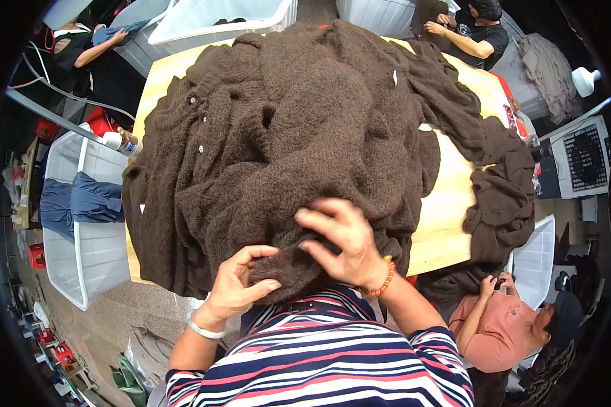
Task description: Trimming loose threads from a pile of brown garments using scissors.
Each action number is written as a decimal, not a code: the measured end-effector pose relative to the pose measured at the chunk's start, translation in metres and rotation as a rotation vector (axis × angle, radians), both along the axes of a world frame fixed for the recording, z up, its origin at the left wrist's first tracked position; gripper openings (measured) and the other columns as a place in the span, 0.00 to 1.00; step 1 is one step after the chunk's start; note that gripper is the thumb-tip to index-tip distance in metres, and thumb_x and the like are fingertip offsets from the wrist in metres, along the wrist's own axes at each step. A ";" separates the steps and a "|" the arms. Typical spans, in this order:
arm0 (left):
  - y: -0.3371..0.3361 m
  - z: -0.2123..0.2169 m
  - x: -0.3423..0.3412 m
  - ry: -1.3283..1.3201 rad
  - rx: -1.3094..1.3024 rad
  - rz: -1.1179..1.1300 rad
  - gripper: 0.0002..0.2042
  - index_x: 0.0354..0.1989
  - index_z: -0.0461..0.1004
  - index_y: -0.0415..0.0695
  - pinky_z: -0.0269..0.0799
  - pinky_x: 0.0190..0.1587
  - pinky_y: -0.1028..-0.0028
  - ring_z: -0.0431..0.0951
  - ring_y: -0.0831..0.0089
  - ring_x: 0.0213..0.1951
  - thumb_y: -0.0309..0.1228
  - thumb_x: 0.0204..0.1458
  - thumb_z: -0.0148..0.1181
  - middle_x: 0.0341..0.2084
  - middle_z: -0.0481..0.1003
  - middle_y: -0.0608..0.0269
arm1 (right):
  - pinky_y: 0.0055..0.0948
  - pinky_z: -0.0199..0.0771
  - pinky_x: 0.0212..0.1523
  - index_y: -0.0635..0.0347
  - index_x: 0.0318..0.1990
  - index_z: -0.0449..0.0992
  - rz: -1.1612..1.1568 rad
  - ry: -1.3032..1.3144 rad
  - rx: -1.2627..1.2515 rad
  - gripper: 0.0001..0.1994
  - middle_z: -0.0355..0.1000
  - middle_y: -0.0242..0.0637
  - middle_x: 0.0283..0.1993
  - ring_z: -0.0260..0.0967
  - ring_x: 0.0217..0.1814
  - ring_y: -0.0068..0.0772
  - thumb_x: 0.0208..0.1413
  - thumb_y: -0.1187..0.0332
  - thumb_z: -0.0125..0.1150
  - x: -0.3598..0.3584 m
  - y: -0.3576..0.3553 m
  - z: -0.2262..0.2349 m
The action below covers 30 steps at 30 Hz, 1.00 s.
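A: Where's the knit (319,136)?

B: Heaped brown over your wooden table (448,203), near edge hanging at your striped shirt (326,359).

A: Your hands?

B: Left hand (241,281) pinches the knit's near hem, fingers curled shut on it. Right hand (343,241) lies on top, fingers bent, pressing into the fabric; no full grip visible.

A: Around you?

B: 2 white bins (81,251) left; a person in a pink shirt (502,325) lower right.
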<state>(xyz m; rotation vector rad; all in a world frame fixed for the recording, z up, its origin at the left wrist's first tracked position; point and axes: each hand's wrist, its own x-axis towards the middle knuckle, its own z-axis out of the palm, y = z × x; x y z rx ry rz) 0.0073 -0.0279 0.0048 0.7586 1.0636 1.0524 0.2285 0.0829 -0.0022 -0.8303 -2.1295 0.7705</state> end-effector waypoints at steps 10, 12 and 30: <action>0.018 0.060 -0.053 0.072 0.328 0.411 0.29 0.52 0.69 0.36 0.64 0.58 0.74 0.72 0.72 0.50 0.32 0.42 0.74 0.48 0.72 0.61 | 0.35 0.70 0.57 0.61 0.44 0.77 -0.121 0.057 -0.345 0.18 0.75 0.36 0.40 0.74 0.50 0.32 0.41 0.79 0.62 0.069 0.057 -0.002; 0.024 0.061 -0.059 0.101 0.323 0.409 0.28 0.52 0.69 0.36 0.64 0.58 0.73 0.72 0.72 0.51 0.32 0.43 0.74 0.47 0.72 0.61 | 0.25 0.73 0.48 0.65 0.41 0.77 -0.161 0.391 -0.257 0.13 0.75 0.33 0.37 0.73 0.44 0.25 0.44 0.80 0.61 0.098 0.083 0.024; 0.066 0.028 -0.073 0.051 0.214 0.364 0.19 0.54 0.69 0.36 0.69 0.54 0.77 0.74 0.77 0.46 0.24 0.54 0.63 0.45 0.74 0.63 | 0.36 0.76 0.44 0.62 0.50 0.74 -0.196 -0.165 -0.008 0.25 0.73 0.45 0.43 0.75 0.43 0.45 0.43 0.64 0.75 0.048 0.035 -0.013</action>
